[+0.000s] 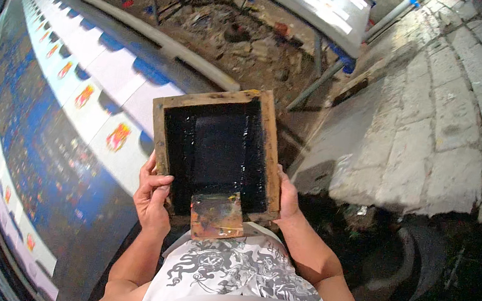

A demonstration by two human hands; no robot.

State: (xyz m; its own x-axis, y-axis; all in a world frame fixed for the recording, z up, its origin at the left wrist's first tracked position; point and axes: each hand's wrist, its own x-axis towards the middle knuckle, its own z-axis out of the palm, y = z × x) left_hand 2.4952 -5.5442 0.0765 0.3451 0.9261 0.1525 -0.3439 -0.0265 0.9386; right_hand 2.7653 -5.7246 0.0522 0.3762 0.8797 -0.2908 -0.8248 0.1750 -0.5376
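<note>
A wooden-framed printing screen (270, 148) is held up in front of my chest, with wet black ink over its mesh. My left hand (152, 197) is closed on its left side near the lower corner, the thumb and fingers showing at the rim. On the opposite side my right hand (287, 198) grips the lower right edge, its fingers partly hidden behind the wood. A stained, flat squeegee (217, 214) rests over the frame's near edge, its upper end in the ink. Neither hand touches it.
To my left runs a long, blue-stained printing table (75, 183) bearing rows of white pieces (118, 137) with small red and yellow prints. Another table (308, 7) with white pieces stands ahead. Rubble (249, 42) lies between them. Stone paving (415, 125) stretches away on the right.
</note>
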